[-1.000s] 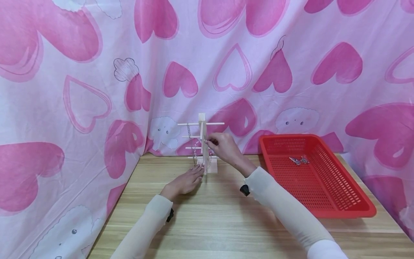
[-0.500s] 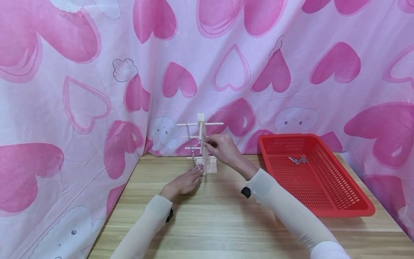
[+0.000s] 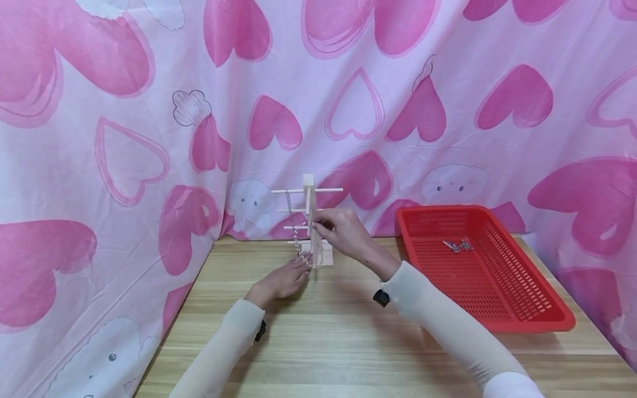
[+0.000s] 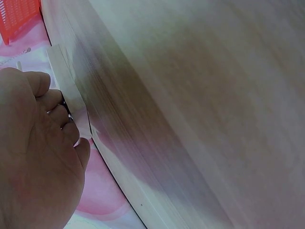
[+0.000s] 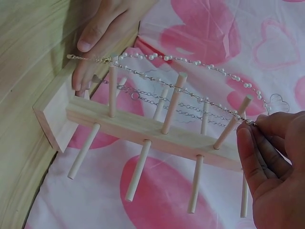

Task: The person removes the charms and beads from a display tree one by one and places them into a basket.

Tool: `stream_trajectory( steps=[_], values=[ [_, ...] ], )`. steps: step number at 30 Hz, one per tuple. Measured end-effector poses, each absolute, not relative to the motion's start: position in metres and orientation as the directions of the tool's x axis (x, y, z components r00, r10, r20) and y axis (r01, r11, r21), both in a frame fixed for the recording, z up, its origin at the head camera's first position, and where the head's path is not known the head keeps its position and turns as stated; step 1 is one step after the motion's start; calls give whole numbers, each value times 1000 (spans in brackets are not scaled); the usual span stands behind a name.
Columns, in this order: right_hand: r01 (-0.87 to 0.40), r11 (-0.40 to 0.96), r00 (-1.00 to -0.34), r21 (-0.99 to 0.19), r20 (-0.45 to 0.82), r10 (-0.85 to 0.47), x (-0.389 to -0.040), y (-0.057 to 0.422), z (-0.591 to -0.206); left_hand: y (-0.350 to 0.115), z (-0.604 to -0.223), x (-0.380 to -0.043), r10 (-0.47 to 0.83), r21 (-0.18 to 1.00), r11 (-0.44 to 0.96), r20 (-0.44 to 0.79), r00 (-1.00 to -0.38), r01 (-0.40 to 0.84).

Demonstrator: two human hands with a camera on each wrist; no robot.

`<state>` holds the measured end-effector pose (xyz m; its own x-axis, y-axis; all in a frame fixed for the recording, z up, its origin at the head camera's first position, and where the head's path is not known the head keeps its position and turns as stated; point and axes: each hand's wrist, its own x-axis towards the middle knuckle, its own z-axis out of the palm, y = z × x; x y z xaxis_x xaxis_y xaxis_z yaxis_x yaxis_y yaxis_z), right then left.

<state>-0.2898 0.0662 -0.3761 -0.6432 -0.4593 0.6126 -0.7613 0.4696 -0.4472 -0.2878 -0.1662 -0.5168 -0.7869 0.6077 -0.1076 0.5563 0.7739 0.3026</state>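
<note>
A wooden peg stand point(image 3: 308, 181) stands upright toward the back of the table. My right hand point(image 3: 345, 229) pinches a pearl-beaded necklace point(image 5: 167, 57) between thumb and fingertips, in front of the post. The necklace hangs in a long loop along the front pegs, its clasp end near the base; whether a peg passes through it I cannot tell. A silver chain point(image 3: 288, 202) hangs from the upper left peg. My left hand point(image 3: 283, 280) lies low with its fingers extended at the stand's base point(image 5: 55, 114). In the left wrist view, that hand point(image 4: 38, 143) partly hides the stand.
A red perforated basket point(image 3: 497, 326) stands at the right of the table point(image 3: 308, 342), with a small heap of silver jewellery point(image 3: 458, 246) inside. Pink heart-printed cloth point(image 3: 288, 50) hangs close behind the stand and along the left side.
My right hand has come down slightly along the post with the pearl necklace. The left hand stays at the base.
</note>
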Motion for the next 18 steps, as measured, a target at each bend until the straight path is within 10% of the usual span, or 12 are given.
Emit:
stream_trajectory(
  steps=[18],
  values=[
    [-775,446,-629,-448,613,-477,-278,67,-369,-170,-519,-288,634,327,747,-92,-768,578]
  ],
)
